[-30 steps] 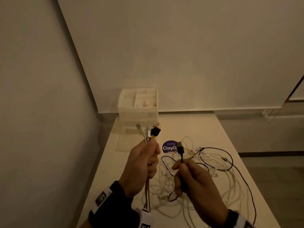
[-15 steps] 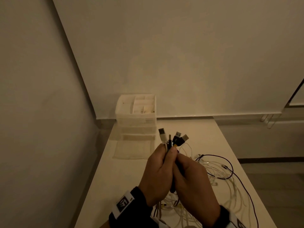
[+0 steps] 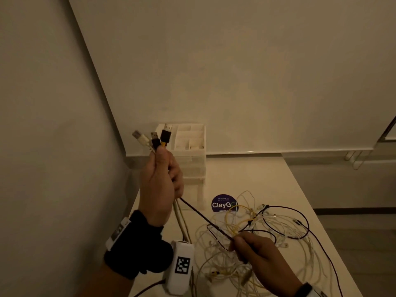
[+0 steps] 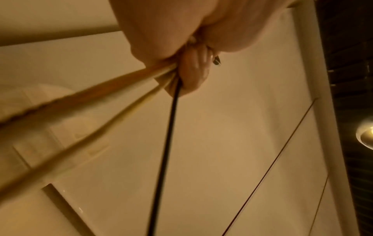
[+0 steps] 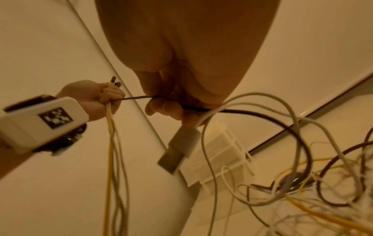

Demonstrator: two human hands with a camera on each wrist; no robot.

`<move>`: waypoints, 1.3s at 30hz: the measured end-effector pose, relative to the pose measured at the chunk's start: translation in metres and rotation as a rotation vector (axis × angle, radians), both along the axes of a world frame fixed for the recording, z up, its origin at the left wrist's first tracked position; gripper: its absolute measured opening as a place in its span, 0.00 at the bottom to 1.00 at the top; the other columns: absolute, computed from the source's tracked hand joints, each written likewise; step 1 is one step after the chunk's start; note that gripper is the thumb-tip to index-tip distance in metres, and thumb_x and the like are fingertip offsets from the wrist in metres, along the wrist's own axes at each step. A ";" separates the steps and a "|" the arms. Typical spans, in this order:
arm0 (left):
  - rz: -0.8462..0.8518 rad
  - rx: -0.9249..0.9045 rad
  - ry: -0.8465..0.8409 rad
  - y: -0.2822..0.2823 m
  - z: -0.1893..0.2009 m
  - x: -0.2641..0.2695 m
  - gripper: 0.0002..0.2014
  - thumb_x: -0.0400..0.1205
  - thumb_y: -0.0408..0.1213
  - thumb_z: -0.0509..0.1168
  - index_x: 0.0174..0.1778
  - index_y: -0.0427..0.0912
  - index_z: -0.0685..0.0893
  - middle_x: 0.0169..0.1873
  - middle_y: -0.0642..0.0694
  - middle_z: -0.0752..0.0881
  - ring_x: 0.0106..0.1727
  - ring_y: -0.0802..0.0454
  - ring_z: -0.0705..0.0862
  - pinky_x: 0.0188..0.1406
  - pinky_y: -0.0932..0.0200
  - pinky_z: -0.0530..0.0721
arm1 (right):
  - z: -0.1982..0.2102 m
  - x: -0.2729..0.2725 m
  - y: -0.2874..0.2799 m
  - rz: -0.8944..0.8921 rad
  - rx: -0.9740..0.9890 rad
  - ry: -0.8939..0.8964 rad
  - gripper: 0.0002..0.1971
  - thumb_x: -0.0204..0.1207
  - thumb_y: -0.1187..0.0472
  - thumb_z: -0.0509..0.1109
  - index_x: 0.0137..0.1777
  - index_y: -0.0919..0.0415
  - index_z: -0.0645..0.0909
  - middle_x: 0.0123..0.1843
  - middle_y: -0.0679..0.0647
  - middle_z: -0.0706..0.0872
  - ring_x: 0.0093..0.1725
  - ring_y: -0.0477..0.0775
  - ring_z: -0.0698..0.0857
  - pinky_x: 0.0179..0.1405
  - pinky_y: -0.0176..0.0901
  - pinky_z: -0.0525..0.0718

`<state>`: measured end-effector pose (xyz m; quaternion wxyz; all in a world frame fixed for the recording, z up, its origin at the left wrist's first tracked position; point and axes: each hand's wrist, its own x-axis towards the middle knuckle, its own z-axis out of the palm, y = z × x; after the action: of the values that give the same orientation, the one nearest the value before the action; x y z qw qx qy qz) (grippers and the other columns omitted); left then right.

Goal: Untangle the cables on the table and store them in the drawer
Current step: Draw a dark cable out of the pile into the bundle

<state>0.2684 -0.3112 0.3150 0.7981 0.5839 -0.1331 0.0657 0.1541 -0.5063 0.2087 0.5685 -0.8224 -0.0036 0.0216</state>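
We are gripping a bunch of plugs [image 3: 157, 137] in our left hand [image 3: 159, 185], raised before the drawer [image 3: 188, 151]. Our right hand [image 3: 255, 251] is pinching the black cable [image 3: 203, 217] above the tangle [image 3: 267, 232], mid-untangling. Next we are likely sliding along it, pulling gently.

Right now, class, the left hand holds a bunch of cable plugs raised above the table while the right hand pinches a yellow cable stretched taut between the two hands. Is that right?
One detail is wrong. The cable that the right hand pinches is a thin black cable, not yellow. The head view shows it taut from the left hand, which holds the bunch of cable plugs raised above the table.
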 end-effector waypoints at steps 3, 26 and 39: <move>0.097 0.047 -0.074 0.015 0.006 0.005 0.18 0.84 0.53 0.53 0.32 0.48 0.70 0.21 0.55 0.65 0.18 0.58 0.59 0.15 0.68 0.59 | -0.011 0.007 -0.009 -0.020 -0.121 -0.014 0.15 0.83 0.55 0.62 0.38 0.47 0.86 0.32 0.41 0.84 0.32 0.39 0.81 0.36 0.30 0.76; -0.090 0.822 -0.227 -0.049 -0.055 0.003 0.07 0.80 0.37 0.70 0.39 0.41 0.79 0.29 0.50 0.84 0.30 0.56 0.79 0.28 0.61 0.75 | 0.032 0.048 -0.004 -0.172 0.315 -0.180 0.18 0.82 0.55 0.60 0.36 0.59 0.86 0.24 0.53 0.71 0.26 0.51 0.66 0.29 0.45 0.66; 0.393 0.503 -0.135 0.001 -0.016 0.042 0.06 0.82 0.40 0.67 0.40 0.49 0.80 0.28 0.56 0.79 0.26 0.65 0.76 0.29 0.60 0.72 | -0.025 0.053 -0.010 -0.308 0.148 -0.177 0.15 0.82 0.64 0.64 0.33 0.60 0.83 0.24 0.50 0.74 0.26 0.48 0.71 0.28 0.41 0.71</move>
<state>0.3106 -0.3098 0.2985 0.5905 0.7715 -0.0825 0.2220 0.2073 -0.5160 0.1839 0.6216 -0.7678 0.0707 -0.1383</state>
